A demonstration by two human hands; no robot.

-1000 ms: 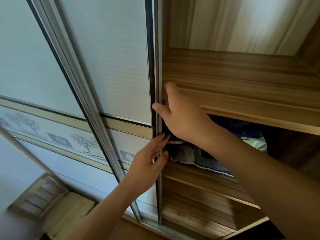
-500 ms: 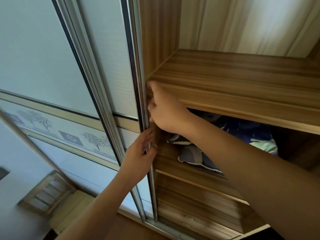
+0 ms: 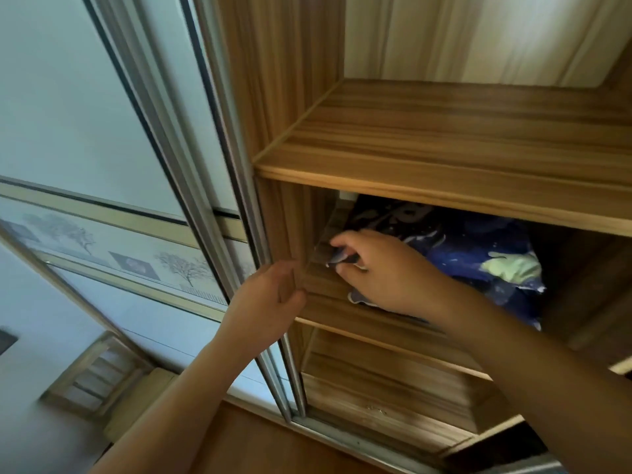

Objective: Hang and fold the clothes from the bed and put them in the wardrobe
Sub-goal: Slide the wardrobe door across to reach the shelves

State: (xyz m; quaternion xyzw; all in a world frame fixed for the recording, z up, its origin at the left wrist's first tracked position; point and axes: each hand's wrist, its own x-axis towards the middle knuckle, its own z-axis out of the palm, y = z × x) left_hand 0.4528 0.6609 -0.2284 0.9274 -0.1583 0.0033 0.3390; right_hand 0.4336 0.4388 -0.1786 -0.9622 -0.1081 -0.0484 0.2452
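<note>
My right hand [image 3: 383, 271] is coming off the sliding door [image 3: 191, 131] and reaching into the middle shelf [image 3: 342, 313] of the wardrobe [image 3: 290, 80], its fingers curling round the near corner of the dark blue folded clothes [image 3: 478, 248] lying there. My left hand [image 3: 266, 299] is hovering at the door's edge, fingers half curled; blur is keeping me from telling whether they are holding it

A brown wooden floor [image 3: 246, 443] fills the bottom of the view. At lower left a slatted wooden frame [image 3: 97, 381], blurred, stands against a pale blue-grey surface [image 3: 30, 432]. A light wooden board [image 3: 147, 398] lies just beside it on the right.
</note>
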